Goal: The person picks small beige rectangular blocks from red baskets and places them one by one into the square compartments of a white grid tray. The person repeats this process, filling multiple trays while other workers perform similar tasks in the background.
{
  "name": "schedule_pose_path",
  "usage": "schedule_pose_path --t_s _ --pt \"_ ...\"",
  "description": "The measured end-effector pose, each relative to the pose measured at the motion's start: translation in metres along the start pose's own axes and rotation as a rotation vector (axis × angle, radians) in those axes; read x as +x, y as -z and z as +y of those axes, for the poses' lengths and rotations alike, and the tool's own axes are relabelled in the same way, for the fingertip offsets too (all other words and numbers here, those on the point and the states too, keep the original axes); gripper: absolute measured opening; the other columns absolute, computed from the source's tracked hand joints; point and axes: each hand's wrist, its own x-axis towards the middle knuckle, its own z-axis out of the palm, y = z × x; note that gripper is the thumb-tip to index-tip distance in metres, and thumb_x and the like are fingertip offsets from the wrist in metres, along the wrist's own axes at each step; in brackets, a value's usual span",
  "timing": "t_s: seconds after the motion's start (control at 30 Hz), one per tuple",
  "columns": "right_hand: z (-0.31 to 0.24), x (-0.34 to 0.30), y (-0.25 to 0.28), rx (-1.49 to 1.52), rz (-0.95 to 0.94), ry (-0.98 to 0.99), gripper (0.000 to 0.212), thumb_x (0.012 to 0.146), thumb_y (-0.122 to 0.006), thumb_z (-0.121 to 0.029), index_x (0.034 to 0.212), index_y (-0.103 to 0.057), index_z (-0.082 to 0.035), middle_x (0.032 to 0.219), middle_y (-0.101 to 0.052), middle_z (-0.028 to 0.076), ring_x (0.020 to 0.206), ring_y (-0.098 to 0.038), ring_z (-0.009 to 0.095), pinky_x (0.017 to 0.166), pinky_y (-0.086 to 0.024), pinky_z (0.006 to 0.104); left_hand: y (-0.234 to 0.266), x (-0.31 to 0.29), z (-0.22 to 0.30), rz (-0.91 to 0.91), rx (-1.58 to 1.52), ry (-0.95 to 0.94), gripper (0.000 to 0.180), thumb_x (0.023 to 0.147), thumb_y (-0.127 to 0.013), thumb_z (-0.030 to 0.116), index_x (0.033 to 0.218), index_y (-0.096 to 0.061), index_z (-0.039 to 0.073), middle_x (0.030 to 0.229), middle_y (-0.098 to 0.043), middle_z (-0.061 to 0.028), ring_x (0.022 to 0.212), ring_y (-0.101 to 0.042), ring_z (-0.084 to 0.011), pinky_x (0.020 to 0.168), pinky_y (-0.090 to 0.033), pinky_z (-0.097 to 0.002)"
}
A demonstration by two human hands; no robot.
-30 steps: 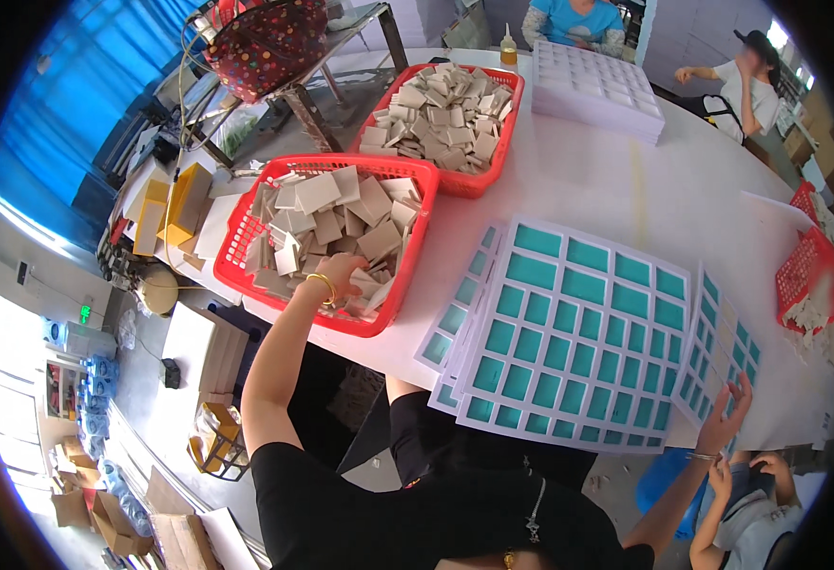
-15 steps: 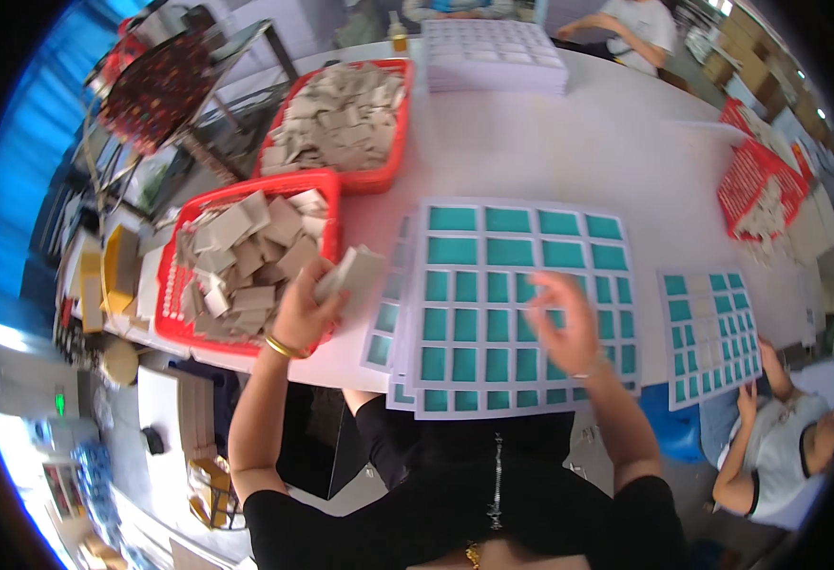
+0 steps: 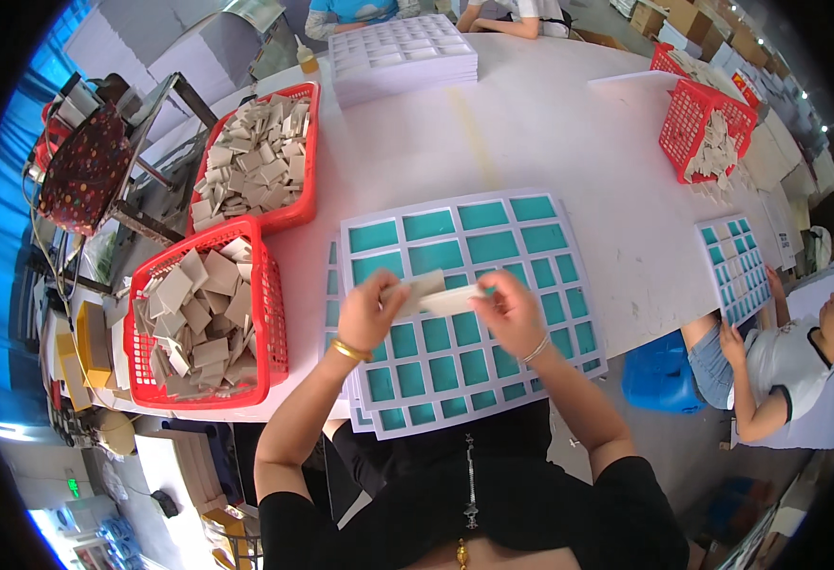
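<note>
In front of me lies a white grid panel point(image 3: 578, 356) with teal-backed compartments, resting on others like it whose edges show at its left. Above its middle, my left hand point(image 3: 367, 312) is closed round a few flat beige-grey cardboard pieces point(image 3: 424, 283). My right hand point(image 3: 514, 315) pinches the other end of a pale cardboard piece point(image 3: 450, 301) between thumb and fingers. The pieces in the two hands overlap or touch; which, I cannot tell. At my left, a red basket point(image 3: 272, 318) is heaped with similar loose pieces.
Behind it stands a second red basket point(image 3: 312, 157) full of pieces. A stack of white grid panels point(image 3: 402, 76) is at the far side, beside a small bottle point(image 3: 306, 59). Another red basket point(image 3: 697, 119) stands far right, where a co-worker point(image 3: 768, 380) holds a panel point(image 3: 738, 266).
My left hand has moved right from beside the near basket to over the panel, carrying the pieces. My right hand has come left and now grips a piece. The view has shifted.
</note>
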Motion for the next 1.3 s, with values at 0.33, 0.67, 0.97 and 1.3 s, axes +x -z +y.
schedule_pose_path --t_s 0.33,0.67,0.97,1.3 --pt "0.015 0.029 0.095 0.01 0.362 0.012 0.036 0.088 -0.06 -0.003 0.122 -0.052 -0.004 0.081 -0.06 0.0 0.058 -0.045 0.001 0.051 -0.036 0.0162 -0.027 0.091 -0.027 0.131 0.078 -0.05 0.015 0.083 -0.066 0.017 0.09 -0.065 0.003 0.079 -0.065 -0.0107 0.065 -0.059 -0.0203 0.062 -0.047 -0.0306" --pt "0.029 0.044 0.093 0.104 0.304 -0.061 0.028 0.088 -0.061 -0.005 0.114 -0.053 -0.003 0.084 -0.059 0.002 0.059 -0.051 0.004 0.05 -0.041 0.0178 -0.042 0.095 -0.033 0.094 0.357 -0.166 0.016 0.079 -0.067 0.012 0.095 -0.068 0.01 0.094 -0.062 -0.0086 0.073 -0.062 -0.0249 0.066 -0.05 -0.0352" --pt "0.059 0.113 0.044 -0.03 0.142 -0.145 0.021 0.086 -0.064 -0.008 0.105 -0.058 -0.004 0.082 -0.063 0.005 0.06 -0.058 0.009 0.051 -0.046 0.0233 -0.043 0.062 -0.034 0.08 0.615 -0.389 0.021 0.075 -0.059 -0.001 0.092 -0.065 0.009 0.097 -0.064 -0.0076 0.091 -0.061 -0.0278 0.082 -0.048 -0.0402" --pt "0.1 0.163 -0.024 -0.285 -0.092 -0.173 0.013 0.082 -0.064 -0.01 0.094 -0.066 -0.008 0.075 -0.066 0.008 0.068 -0.062 0.021 0.063 -0.05 0.0337 -0.028 0.039 -0.037 -0.081 0.646 -0.488 0.038 0.072 -0.054 -0.007 0.104 -0.064 0.011 0.112 -0.063 -0.0028 0.121 -0.05 -0.0227 0.113 -0.024 -0.0471"
